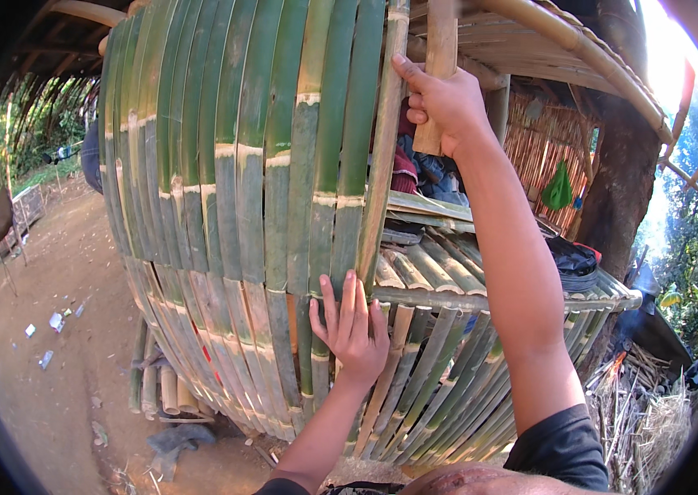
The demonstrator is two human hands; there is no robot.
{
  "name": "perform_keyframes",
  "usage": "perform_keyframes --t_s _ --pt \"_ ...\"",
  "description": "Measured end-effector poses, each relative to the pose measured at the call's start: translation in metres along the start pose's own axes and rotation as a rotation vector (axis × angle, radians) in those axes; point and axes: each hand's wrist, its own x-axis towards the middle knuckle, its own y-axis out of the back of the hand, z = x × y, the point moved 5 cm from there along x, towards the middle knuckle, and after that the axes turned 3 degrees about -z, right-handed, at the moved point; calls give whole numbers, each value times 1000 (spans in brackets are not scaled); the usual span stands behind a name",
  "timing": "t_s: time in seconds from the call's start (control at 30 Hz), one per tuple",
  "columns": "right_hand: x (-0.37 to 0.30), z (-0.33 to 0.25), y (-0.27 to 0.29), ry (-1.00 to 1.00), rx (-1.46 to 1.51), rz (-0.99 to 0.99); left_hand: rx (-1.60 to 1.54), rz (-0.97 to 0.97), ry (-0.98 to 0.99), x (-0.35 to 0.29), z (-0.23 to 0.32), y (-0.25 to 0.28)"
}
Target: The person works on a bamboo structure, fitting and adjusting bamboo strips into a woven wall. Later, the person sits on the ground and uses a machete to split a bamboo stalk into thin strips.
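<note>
A wall of green split bamboo slats point(233, 165) stands upright in front of me, fixed side by side. My left hand point(351, 326) presses flat with spread fingers against the lower part of the slats at the wall's right edge. My right hand point(441, 103) is raised and grips an upright pale wooden post point(440, 41) beside the outermost slat point(382, 140). Behind the post, folded clothes point(423, 169) lie on a raised bamboo floor point(431, 272).
Short cut bamboo pieces point(163, 388) lie at the wall's foot on bare dirt ground point(60, 330) with scattered litter. A woven wall with a green bag point(558, 188) stands at the back right. Dry straw point(654, 421) is piled at lower right. A curved bamboo roof pole point(580, 45) runs overhead.
</note>
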Motion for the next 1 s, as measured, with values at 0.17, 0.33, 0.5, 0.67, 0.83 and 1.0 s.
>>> perform_keyframes --t_s 0.17,0.33,0.5,0.67,0.83,1.0 --pt "0 -3 -6 0 -12 2 -32 142 -199 76 11 18" --pt "-1 1 2 -9 -32 31 -150 349 -347 227 20 5" --pt "1 -2 -6 29 -121 60 65 377 -580 329 10 6" --pt "9 -1 -2 33 -85 35 -61 164 -487 301 4 2" --pt "10 -2 -4 43 -72 13 51 171 -503 281 -5 -7" --pt "11 1 1 15 -54 21 141 166 -579 294 2 -30"
